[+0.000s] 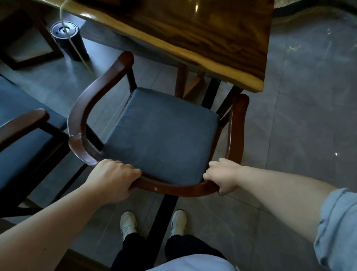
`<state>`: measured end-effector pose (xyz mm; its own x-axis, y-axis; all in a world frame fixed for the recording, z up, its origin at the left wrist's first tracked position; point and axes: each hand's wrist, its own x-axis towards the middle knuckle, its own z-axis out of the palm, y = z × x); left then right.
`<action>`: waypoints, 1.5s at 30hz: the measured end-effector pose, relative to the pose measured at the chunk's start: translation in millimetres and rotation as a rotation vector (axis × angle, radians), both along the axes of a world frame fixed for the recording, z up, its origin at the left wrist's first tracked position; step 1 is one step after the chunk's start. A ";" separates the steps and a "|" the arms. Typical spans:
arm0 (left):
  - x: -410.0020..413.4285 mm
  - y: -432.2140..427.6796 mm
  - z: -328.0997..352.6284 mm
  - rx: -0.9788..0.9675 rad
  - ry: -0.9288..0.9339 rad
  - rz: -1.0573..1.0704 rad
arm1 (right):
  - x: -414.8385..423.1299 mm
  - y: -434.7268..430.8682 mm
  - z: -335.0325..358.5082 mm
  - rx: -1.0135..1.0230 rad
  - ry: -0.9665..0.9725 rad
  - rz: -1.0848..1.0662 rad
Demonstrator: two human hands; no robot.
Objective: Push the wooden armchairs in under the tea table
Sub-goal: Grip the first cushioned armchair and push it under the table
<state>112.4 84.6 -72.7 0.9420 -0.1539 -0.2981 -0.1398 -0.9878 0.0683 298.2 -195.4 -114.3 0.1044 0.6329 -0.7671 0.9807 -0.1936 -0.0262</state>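
From my head camera, looking down: both my hands are on the curved back rail of the armchair (163,136) in front of me. My left hand (114,179) is closed over the rail towards its left bend, fingers wrapped over the top and curled to the inner side. My right hand (224,176) is closed on the rail near its right bend, knuckles up, fingers hooked around the wood. Between my hands the rail runs bare.

The chair faces the table (199,32) at a slant. Its blue seat cushion (161,134) lies almost wholly out in the open; only the front right corner reaches under the table's near edge. The right armrest tip sits just below the table's corner, and the left armrest tip stands clear of the edge, beside it.

A second chair (18,130) with the same blue cushion stands to the left, its armrest close to my chair's left arm.

On the floor (305,109) past the chairs, a black cylinder (70,40) stands upright near the table, with a pale cord running over it.

My shoes (128,224) are planted just behind the chair, and a rolled blue sleeve (345,228) covers my right upper arm.
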 end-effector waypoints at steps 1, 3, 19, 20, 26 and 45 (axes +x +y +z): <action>0.1 0.2 -0.9 -0.024 -0.038 0.008 | 1.7 0.5 -0.6 -0.004 0.011 -0.001; -0.4 1.5 -1.2 -0.024 -0.067 0.025 | 3.2 0.0 -1.2 -0.007 -0.006 0.026; -4.3 11.8 3.0 -0.058 -0.132 0.079 | 11.7 -12.2 16.9 0.047 0.009 -0.222; -8.3 19.8 3.6 -0.064 -0.137 0.134 | 6.1 -8.4 21.4 0.085 0.044 -0.250; -37.8 35.0 -0.7 -0.664 -0.309 0.971 | -56.8 40.1 44.9 0.398 0.283 -0.431; 26.8 31.4 8.0 -1.636 -0.094 1.942 | -106.7 94.6 35.7 0.789 0.069 -0.529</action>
<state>139.2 115.9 -64.7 0.2690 0.4813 -0.8343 0.3303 0.7676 0.5493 191.5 -100.8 -78.6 0.4963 0.8545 -0.1537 0.7626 -0.5136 -0.3933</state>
